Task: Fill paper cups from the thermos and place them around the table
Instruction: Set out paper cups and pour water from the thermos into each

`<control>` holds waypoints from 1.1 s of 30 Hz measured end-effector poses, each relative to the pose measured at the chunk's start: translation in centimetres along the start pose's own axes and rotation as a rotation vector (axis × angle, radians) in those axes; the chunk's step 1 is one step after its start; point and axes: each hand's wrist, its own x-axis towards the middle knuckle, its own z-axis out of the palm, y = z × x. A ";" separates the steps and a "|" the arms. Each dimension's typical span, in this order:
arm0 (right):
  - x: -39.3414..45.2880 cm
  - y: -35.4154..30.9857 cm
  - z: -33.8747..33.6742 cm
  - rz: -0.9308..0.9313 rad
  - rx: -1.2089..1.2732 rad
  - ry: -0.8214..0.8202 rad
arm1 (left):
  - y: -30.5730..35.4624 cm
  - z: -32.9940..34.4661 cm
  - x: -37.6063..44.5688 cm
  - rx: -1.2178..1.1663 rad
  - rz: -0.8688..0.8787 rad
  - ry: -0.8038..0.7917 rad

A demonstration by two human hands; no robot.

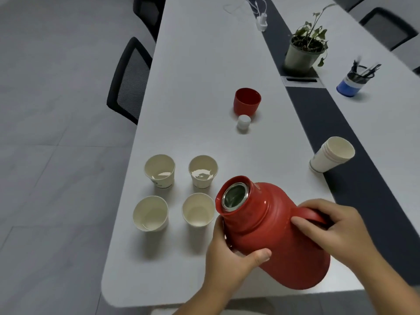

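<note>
A red thermos is tilted to the left above the white table, its open steel mouth beside the near right paper cup. My right hand grips its handle. My left hand grips the body below the neck. Several paper cups stand in a square: far left, far right, near left. The two far cups hold liquid. No stream shows at the mouth.
The thermos's red cap and white stopper stand farther up the table. A stack of paper cups lies on its side on the dark centre strip. A potted plant, a pen holder and black chairs surround the table.
</note>
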 end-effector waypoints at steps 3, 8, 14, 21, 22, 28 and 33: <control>-0.2 0.0 0.6 0.015 -0.010 -0.034 | -0.5 -0.3 -0.2 -0.020 -0.019 0.005; 0.1 -0.2 1.2 0.005 -0.073 -0.086 | -1.2 -0.4 -0.4 -0.095 -0.066 0.013; 1.1 -0.6 1.6 -0.021 -0.146 -0.157 | -2.0 -0.4 -0.2 -0.167 -0.098 0.028; 2.1 -0.9 2.1 -0.031 -0.182 -0.201 | -2.7 -0.7 0.1 -0.221 -0.109 0.058; 2.2 -1.0 2.2 -0.039 -0.192 -0.207 | -2.7 -0.7 0.2 -0.235 -0.110 0.060; 2.8 -1.7 2.6 -0.045 -0.262 -0.231 | -2.7 -0.7 0.3 -0.299 -0.139 0.074; 3.0 -2.5 2.7 -0.027 -0.320 -0.263 | -2.4 -0.5 0.1 -0.360 -0.142 0.064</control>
